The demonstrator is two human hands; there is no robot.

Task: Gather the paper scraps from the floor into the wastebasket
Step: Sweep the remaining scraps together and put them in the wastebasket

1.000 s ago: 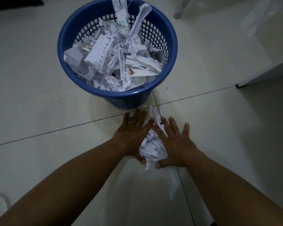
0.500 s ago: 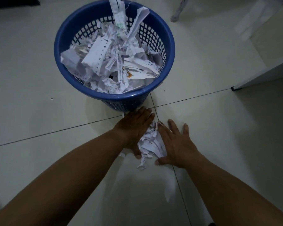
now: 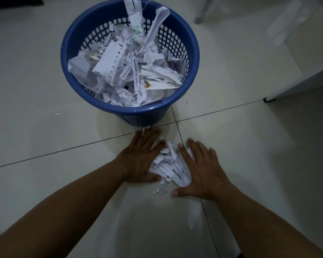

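Left hand (image 3: 142, 157) and right hand (image 3: 201, 170) lie flat on the floor (image 3: 45, 71), fingers straight, palms down, gripping nothing. They press against either side of a small pile of paper scraps (image 3: 172, 167). The pile sits just in front of the blue wastebasket (image 3: 131, 111), which is heaped with shredded paper. 1 tiny scrap (image 3: 58, 113) lies apart, left of the basket.
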